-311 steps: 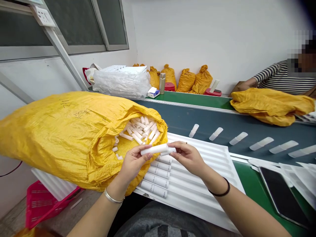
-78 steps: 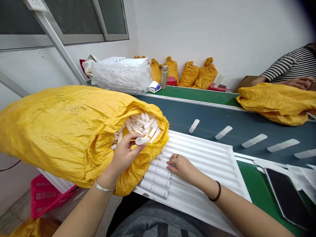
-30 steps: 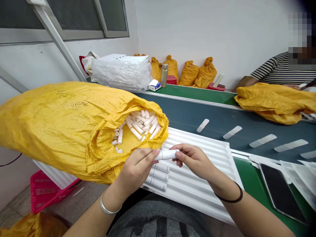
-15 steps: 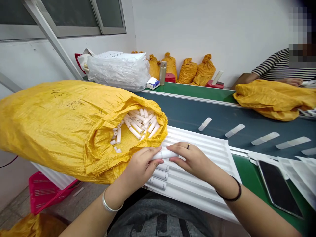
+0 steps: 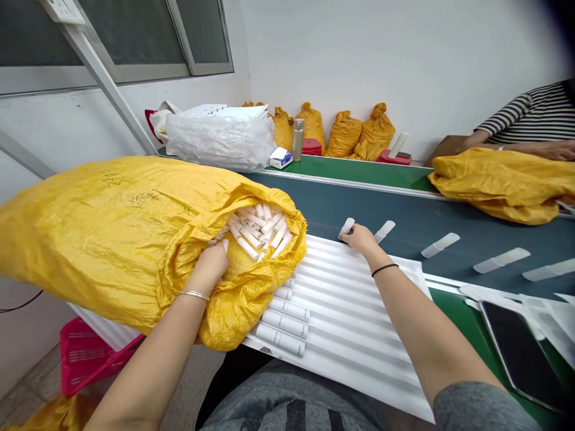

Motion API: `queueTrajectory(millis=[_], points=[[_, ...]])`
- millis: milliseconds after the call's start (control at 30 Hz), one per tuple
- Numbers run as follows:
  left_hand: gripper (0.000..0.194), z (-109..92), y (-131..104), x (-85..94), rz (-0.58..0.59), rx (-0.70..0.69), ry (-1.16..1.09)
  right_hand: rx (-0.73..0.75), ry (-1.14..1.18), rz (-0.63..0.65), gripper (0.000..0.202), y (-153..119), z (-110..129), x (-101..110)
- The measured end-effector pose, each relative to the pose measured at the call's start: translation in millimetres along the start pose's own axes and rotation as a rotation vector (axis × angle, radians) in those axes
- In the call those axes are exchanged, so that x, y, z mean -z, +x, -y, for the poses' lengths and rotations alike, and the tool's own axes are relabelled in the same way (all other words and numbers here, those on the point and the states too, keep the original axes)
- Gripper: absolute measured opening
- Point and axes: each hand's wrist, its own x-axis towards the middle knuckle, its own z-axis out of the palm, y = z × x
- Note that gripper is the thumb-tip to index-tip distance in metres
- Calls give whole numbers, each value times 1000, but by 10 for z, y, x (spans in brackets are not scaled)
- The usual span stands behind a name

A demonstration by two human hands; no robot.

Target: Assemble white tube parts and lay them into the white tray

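My left hand (image 5: pixel 212 263) is inside the mouth of a yellow woven sack (image 5: pixel 135 221), its fingers closed round a short white plastic tube (image 5: pixel 225 245); the fingertips are partly hidden. Many loose white tubes (image 5: pixel 263 224) lie in the sack. Over the dark conveyor belt (image 5: pixel 314 203), my right hand (image 5: pixel 360 238) pinches the lower part of a capped translucent white tube (image 5: pixel 347 225) standing upright at the near edge. Under my arms lies a ridged white tray (image 5: pixel 359 311), with several printed white tubes (image 5: pixel 281 341) resting in its grooves at the left.
Several white tubes (image 5: pixel 441 244) stand in a row along the belt to the right. A phone (image 5: pixel 521 353) lies on the green edge. Across the belt are a person's striped sleeve (image 5: pixel 507 117), a yellow sack (image 5: pixel 503 179), a spray bottle (image 5: pixel 297 139) and a plastic-wrapped bundle (image 5: pixel 220 140).
My hands have parted from the tube they held together over the tray. The left went into the sack; the right moved forward to the belt with a tube.
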Motion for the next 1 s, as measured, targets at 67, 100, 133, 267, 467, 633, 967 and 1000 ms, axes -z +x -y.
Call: queueTrajectory(millis=[67, 100, 133, 267, 467, 633, 967, 1000], points=[[25, -1, -10, -28, 19, -9, -43, -11, -35, 12, 34, -84, 38, 76], [26, -18, -30, -25, 24, -35, -79, 3, -50, 15, 37, -175, 77, 108], [27, -45, -61, -10, 25, -76, -125, 40, -59, 25, 39, -302, 128, 123], [32, -240, -293, 121, -12, -287, -331, 391, -15, 178, 38, -1075, 395, -41], [24, -533, -740, 259, -113, -507, -692, 711, 31, 332, 10, -1882, 549, -409], [26, -651, -977, 217, -73, -413, -1123, 730, 75, 294, 15, -1886, 468, -458], [49, -898, -1237, 270, 218, -76, -1781, 581, 1061, 278, 21, -1905, 616, -71], [46, -901, -1238, 248, 213, -76, -1779, 589, 1152, 302, 22, -1907, 638, -26]])
